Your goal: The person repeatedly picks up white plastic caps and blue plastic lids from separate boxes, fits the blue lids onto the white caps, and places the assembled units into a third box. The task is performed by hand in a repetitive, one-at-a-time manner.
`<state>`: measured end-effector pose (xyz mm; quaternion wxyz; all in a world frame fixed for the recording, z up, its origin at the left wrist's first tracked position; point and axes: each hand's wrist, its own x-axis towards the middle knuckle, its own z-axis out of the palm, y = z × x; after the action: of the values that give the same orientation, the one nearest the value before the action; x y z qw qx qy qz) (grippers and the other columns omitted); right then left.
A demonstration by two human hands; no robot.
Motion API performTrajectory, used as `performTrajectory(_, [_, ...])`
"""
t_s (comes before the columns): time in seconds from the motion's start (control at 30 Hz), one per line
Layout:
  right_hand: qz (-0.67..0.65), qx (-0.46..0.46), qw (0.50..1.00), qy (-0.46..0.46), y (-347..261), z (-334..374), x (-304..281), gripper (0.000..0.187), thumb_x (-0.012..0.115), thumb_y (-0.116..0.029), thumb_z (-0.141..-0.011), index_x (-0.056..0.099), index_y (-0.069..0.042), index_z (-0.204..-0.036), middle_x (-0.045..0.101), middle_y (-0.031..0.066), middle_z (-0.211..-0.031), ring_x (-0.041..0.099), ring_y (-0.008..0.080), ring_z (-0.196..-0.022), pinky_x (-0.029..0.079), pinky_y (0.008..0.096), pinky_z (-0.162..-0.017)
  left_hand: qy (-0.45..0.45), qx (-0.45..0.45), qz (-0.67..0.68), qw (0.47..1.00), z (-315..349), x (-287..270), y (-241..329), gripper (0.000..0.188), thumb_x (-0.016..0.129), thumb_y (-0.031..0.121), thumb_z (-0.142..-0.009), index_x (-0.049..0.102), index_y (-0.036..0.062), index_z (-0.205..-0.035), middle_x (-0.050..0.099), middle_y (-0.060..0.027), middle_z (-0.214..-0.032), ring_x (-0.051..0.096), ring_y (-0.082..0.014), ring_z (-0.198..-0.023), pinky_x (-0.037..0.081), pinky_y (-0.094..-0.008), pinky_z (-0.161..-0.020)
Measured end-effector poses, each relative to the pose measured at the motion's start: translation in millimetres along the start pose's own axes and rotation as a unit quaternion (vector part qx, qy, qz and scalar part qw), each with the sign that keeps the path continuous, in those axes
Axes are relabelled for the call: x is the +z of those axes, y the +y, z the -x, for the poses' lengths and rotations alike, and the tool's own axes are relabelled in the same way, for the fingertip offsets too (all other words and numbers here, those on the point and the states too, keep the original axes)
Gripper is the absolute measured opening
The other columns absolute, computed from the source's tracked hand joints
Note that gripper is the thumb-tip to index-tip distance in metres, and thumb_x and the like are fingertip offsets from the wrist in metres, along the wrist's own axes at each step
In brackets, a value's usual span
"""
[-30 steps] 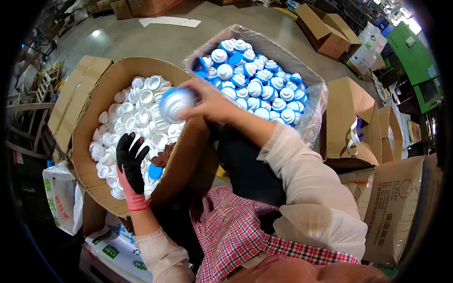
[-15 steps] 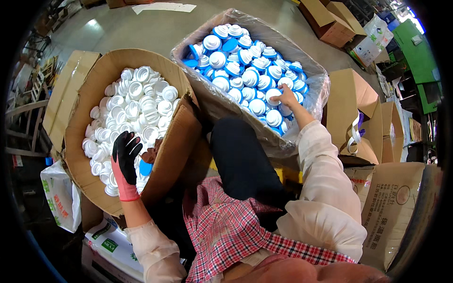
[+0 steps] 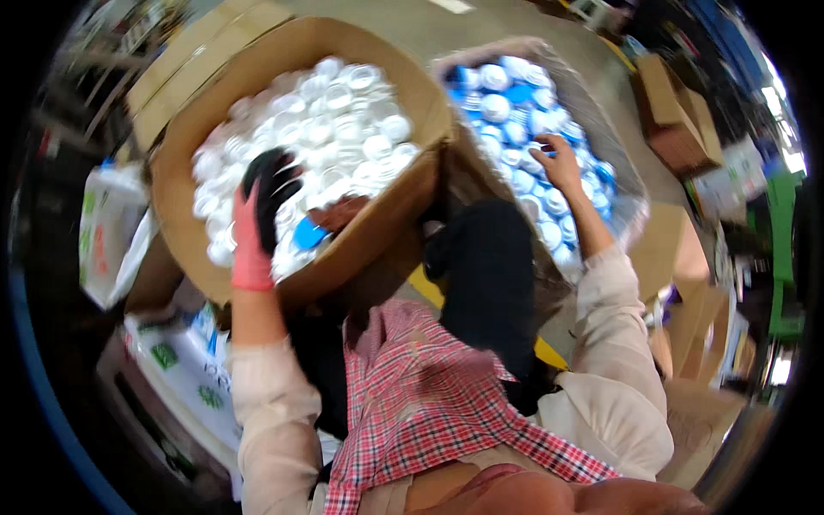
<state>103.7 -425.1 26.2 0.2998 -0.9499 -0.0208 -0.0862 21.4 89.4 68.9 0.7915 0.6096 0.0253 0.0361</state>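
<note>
My left hand [image 3: 264,204], in a black and pink glove, is down on the white plastic caps [image 3: 313,129] in the left carton. Its fingers curl round what looks like a white cap, though the picture is blurred there. Over the blue-and-white caps [image 3: 515,133] in the right carton is my bare right hand [image 3: 560,163]. Thumb and forefinger stand apart just above the pile, and I see nothing held between them. Close to the gloved hand, a blue disc [image 3: 309,233] and a brown crumpled cloth-like piece [image 3: 340,213] rest on the white caps.
The left carton [image 3: 390,236] has a raised cardboard wall toward me. Clear plastic film lines the right carton [image 3: 631,193]. My dark-clothed knee [image 3: 485,257] is between them. Further cardboard boxes [image 3: 674,112] stand at the right, and white bags [image 3: 112,232] at the left.
The view has swung, so both cartons appear further right. My left hand has gone from spread fingers above the white caps to curled fingers among them. My right hand stays over the blue-and-white caps.
</note>
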Motion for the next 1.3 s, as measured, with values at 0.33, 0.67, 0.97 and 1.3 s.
performTrajectory(0.33, [0.003, -0.339, 0.804, -0.488, -316, 4, 243, 0.037, 0.074, -0.02, -0.077, 0.064, 0.001, -0.105, 0.066, 0.022, -0.103, 0.064, 0.0353, -0.096, 0.05, 0.0412, -0.08, 0.125, 0.063, 0.041, 0.989, 11, -37, 32, 0.036, 0.05, 0.026, -0.097, 0.056, -0.0026, -0.12, 0.064, -0.0144, -0.11, 0.066, -0.0233, -0.098, 0.054, -0.0324, -0.084])
performTrajectory(0.67, [0.292, -0.443, 0.664, -0.527, -327, 22, 331, 0.081, 0.085, -0.035, -0.061, 0.053, -0.003, -0.128, 0.055, 0.0242, -0.126, 0.053, 0.04, -0.116, 0.047, 0.045, -0.092, 0.135, 0.093, -0.031, 0.986, 21, -59, 34, 0.031, 0.057, 0.018, -0.094, 0.06, -0.0021, -0.116, 0.067, -0.0097, -0.105, 0.065, -0.0174, -0.092, 0.052, -0.0278, -0.081])
performTrajectory(0.97, [-0.37, -0.08, 0.604, -0.701, -361, -42, 226, 0.074, 0.075, -0.032, -0.08, 0.043, 0.002, -0.137, 0.056, 0.0153, -0.128, 0.057, 0.0234, -0.115, 0.046, 0.0364, -0.098, 0.152, 0.148, -0.534, 0.818, 32, -74, 25, 0.046, 0.073, 0.018, -0.073, 0.061, 0.0048, -0.115, 0.06, -0.0205, -0.115, 0.061, -0.0339, -0.104, 0.048, -0.0407, -0.092])
performTrajectory(1.3, [-0.001, -0.095, 0.71, -0.698, -340, 50, 352, 0.023, 0.074, -0.016, -0.079, 0.068, -0.008, -0.099, 0.063, 0.011, -0.103, 0.061, 0.0246, -0.091, 0.057, 0.0355, -0.067, 0.019, 0.069, 0.408, 0.91, 31, -89, 52, 0.039, 0.054, 0.013, -0.084, 0.05, -0.0001, -0.12, 0.048, -0.0183, -0.125, 0.054, -0.0447, -0.113, 0.052, -0.0651, -0.086])
